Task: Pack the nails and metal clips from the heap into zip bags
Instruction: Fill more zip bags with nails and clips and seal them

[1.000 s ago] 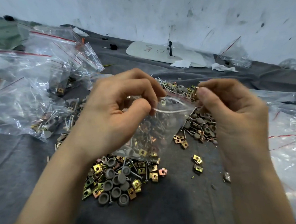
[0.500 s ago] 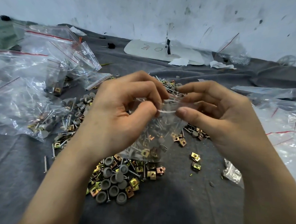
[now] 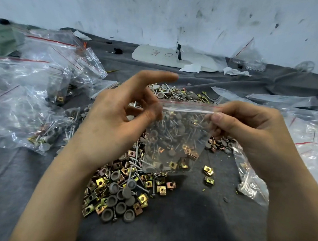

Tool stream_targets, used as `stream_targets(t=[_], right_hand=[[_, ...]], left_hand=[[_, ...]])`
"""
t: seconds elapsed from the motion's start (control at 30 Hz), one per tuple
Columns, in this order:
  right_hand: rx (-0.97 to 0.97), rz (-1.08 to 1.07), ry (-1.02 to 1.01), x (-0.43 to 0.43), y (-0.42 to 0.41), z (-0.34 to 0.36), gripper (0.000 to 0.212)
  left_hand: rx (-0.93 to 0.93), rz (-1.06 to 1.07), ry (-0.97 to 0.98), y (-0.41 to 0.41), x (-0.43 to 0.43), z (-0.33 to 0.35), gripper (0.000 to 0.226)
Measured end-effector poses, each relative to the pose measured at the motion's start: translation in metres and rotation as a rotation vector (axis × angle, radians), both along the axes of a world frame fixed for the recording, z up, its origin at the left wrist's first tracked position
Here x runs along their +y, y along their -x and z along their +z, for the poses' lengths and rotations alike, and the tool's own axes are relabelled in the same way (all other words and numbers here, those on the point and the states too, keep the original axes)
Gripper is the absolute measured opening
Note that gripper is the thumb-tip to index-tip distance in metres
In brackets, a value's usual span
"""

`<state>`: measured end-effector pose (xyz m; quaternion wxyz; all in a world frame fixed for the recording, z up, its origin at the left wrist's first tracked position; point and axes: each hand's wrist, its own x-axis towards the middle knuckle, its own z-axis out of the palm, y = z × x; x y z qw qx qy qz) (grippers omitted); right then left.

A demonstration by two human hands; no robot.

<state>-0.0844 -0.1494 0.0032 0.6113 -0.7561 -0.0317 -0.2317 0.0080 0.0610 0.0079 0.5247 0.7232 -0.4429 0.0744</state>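
Filled zip bag (image 3: 173, 139) hangs above heap (image 3: 125, 188), zip seam running 9-to-3 between hands; right hand (image 3: 249, 136) pinches its 3 o'clock corner, left hand (image 3: 113, 125) sits at 9 o'clock corner, index straight, grip unclear, blurred.

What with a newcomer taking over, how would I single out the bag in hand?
Find the heap of nails and clips on the grey cloth. Above it hangs a part-filled zip bag. Unlike the bags lying around, it is held: the right hand pinches its top corner.
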Motion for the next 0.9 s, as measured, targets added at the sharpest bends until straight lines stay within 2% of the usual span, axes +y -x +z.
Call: stream_targets(t=[0.13, 0.27, 0.57, 0.73, 0.9], right_hand=[[-0.019, -0.001, 0.016, -0.002, 0.0, -0.002, 0.008], [-0.007, 0.038, 0.01, -0.002, 0.0, -0.002, 0.009], [0.013, 0.034, 0.074, 0.001, -0.003, -0.004, 0.01], [0.032, 0.078, 0.057, 0.004, -0.005, -0.006, 0.009], [0.012, 0.03, 0.078, 0.006, -0.008, -0.007, 0.006]], left_hand=[[0.042, -0.06, -0.008, -0.002, 0.002, -0.002, 0.059], [0.068, -0.084, 0.013, -0.001, 0.0, -0.003, 0.064], [0.087, -0.043, -0.031, 0.001, -0.009, -0.005, 0.041], [0.074, -0.044, -0.015, 0.004, -0.01, -0.004, 0.048], [0.065, -0.07, -0.022, 0.006, -0.014, -0.005, 0.046]])
